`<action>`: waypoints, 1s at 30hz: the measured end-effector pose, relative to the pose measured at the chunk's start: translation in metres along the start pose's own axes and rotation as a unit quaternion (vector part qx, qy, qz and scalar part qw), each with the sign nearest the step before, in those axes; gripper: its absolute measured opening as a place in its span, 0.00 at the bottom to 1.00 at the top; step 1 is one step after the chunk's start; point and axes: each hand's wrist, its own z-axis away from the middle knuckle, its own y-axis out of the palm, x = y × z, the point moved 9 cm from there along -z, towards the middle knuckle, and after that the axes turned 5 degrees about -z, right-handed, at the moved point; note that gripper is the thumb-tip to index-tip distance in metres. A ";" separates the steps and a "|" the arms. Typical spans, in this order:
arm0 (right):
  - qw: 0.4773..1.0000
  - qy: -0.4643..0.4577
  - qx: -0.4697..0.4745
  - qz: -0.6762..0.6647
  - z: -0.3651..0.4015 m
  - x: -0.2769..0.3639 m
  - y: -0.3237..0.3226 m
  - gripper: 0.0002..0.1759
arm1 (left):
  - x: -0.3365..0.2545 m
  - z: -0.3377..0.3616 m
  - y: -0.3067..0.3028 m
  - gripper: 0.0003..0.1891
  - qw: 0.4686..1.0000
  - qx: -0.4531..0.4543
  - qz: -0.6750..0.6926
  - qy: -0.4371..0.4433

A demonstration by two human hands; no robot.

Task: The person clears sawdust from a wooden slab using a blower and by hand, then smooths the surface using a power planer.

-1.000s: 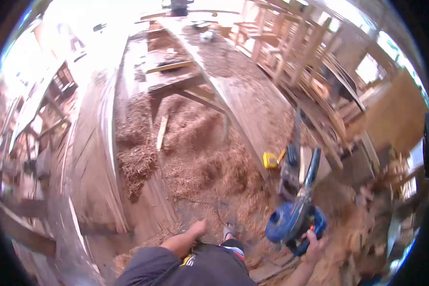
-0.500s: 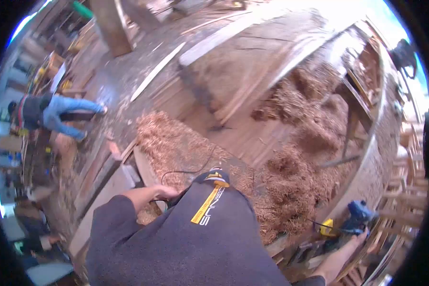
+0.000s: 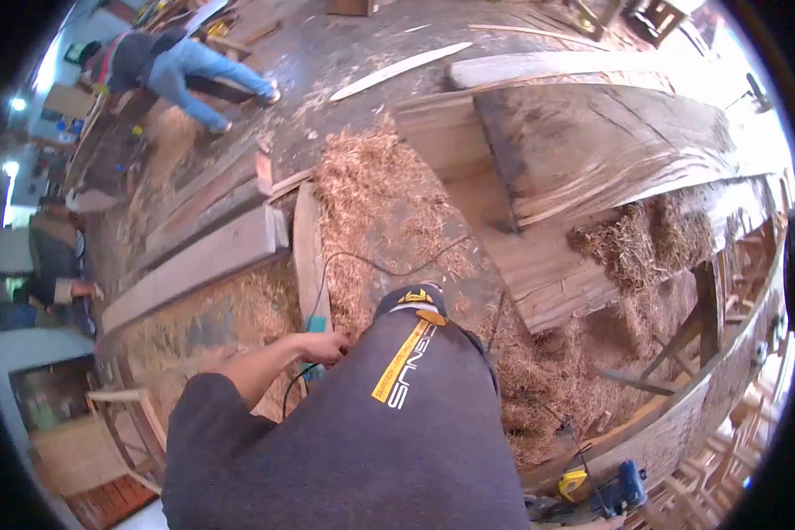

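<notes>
My left hand point(image 3: 326, 348) is beside the front of my dark shirt, its fingers curled closed on a black cable point(image 3: 293, 394). Just behind that hand shows a teal object point(image 3: 315, 324), partly covered; I cannot make out its kind. Low at the right, my right hand point(image 3: 613, 522) is mostly cut off by the frame edge and grips a blue electric planer point(image 3: 625, 488). Next to the planer is a small yellow item point(image 3: 572, 484), too small to name.
Wide wooden slabs point(image 3: 556, 274) lie ahead on the right, with heaps of wood shavings point(image 3: 539, 389) around them. Thick planks point(image 3: 194, 268) rest on the left. A person in jeans point(image 3: 190, 79) bends over at the far left. Stacked wooden frames point(image 3: 715, 477) stand at right.
My view has turned, so the slabs and planks appear shifted. The planer and my right hand now sit lower and further left in view. My left hand stays near my shirt.
</notes>
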 end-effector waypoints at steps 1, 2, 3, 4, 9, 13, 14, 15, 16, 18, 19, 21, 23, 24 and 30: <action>1.000 -0.024 0.010 0.008 0.001 0.011 0.013 0.24 | 0.000 0.005 0.017 0.14 1.000 -0.010 0.008 0.005; 0.998 -0.055 0.019 0.012 0.001 0.022 0.025 0.24 | 0.000 0.012 0.032 0.15 1.000 -0.022 0.014 0.009; 0.996 -0.086 0.029 0.010 0.000 0.035 0.038 0.24 | 0.000 0.021 0.055 0.16 0.997 -0.017 0.074 0.001; 0.993 -0.115 0.036 0.006 -0.002 0.047 0.047 0.24 | -0.002 0.030 0.070 0.17 0.995 -0.024 0.095 0.002; 0.939 -0.311 0.111 -0.091 0.000 0.143 0.109 0.23 | 0.115 0.011 0.171 0.17 0.964 -0.025 0.260 -0.050; 0.808 -0.428 0.316 -0.253 0.057 0.229 0.181 0.22 | 0.127 0.036 0.196 0.18 0.947 -0.018 0.318 -0.047; 0.771 -0.432 0.403 -0.238 0.100 0.247 0.209 0.22 | 0.123 0.043 0.199 0.18 0.928 -0.034 0.370 -0.029; 0.756 -0.442 0.466 -0.125 0.181 0.261 0.231 0.19 | 0.121 0.053 0.202 0.18 0.905 -0.049 0.422 -0.013; 0.720 -0.459 0.520 -0.009 0.264 0.270 0.251 0.16 | 0.119 0.061 0.207 0.19 0.881 -0.062 0.469 0.003; 0.595 -0.362 0.696 0.173 0.367 0.213 0.272 0.16 | 0.134 0.063 0.218 0.21 0.835 -0.109 0.539 0.016; 0.522 -0.334 0.750 0.233 0.401 0.173 0.274 0.15 | 0.162 0.058 0.228 0.22 0.788 -0.141 0.599 0.015; 0.417 -0.229 0.833 0.281 0.434 0.070 0.271 0.15 | 0.198 0.059 0.248 0.23 0.717 -0.186 0.672 0.008; 0.424 -0.061 0.865 0.260 0.436 0.026 0.259 0.14 | 0.218 0.062 0.266 0.24 0.676 -0.214 0.705 -0.007; 0.453 0.023 0.851 0.265 0.439 0.019 0.260 0.14 | 0.230 0.047 0.275 0.23 0.679 -0.216 0.701 -0.007; 0.595 -0.197 0.710 0.321 0.463 0.063 0.278 0.08 | 0.267 0.007 0.224 0.22 0.884 -0.198 0.423 0.036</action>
